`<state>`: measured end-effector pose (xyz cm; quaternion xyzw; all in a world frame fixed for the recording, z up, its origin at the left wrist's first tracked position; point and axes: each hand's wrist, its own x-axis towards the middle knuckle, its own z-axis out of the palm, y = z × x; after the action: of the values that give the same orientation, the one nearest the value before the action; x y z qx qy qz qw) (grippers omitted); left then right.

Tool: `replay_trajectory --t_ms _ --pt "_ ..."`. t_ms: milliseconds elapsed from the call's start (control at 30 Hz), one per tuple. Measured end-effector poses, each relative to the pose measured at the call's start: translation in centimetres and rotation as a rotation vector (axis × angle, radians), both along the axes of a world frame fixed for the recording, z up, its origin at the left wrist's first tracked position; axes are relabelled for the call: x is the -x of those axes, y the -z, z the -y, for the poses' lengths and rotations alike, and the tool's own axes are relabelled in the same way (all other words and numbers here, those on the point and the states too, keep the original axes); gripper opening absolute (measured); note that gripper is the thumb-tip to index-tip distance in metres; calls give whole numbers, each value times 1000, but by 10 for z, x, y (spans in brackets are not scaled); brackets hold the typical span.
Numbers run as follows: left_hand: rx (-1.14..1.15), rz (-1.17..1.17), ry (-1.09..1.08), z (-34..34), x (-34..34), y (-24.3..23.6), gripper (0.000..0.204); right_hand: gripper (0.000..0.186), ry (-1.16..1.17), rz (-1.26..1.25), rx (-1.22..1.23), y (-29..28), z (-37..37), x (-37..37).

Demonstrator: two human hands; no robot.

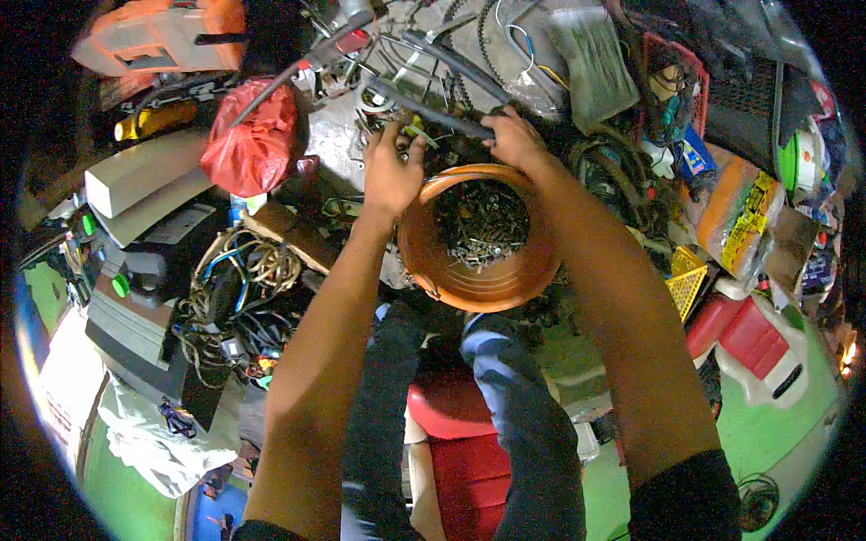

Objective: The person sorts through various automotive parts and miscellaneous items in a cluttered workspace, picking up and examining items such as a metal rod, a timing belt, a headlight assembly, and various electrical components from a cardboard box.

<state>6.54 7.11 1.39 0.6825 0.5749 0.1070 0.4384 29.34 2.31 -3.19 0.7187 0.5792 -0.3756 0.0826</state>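
An orange-brown round bowl point(424, 261) sits in front of me, with many small screws and metal bits point(483, 225) in its bottom. Beyond its left rim is my left hand point(394, 169), fingers apart, close to a small yellow-green piece point(418, 129) among the clutter. My right hand point(517, 142) reaches past the bowl's far right rim. Its fingers are closed at the near end of a long dark grey bar point(424, 110); the palm side is hidden. A second dark bar point(458, 68) slants just beyond that hand.
A red plastic bag point(253, 135) and an orange case point(167, 36) lie to the left. Tangled cables point(244, 279) spread nearer me. At right are a plastic-wrapped package point(740, 212), a yellow plastic grid point(686, 284) and a red-and-white seat point(753, 347).
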Motion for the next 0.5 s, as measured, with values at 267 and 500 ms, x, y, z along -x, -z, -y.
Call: replay_trajectory --t_ms 267,500 --pt "-23 30 -35 29 72 -177 42 35 -20 -245 -433 -178 -9 -8" --pt "117 404 -228 59 97 -439 57 35 131 -110 -697 -459 49 64"
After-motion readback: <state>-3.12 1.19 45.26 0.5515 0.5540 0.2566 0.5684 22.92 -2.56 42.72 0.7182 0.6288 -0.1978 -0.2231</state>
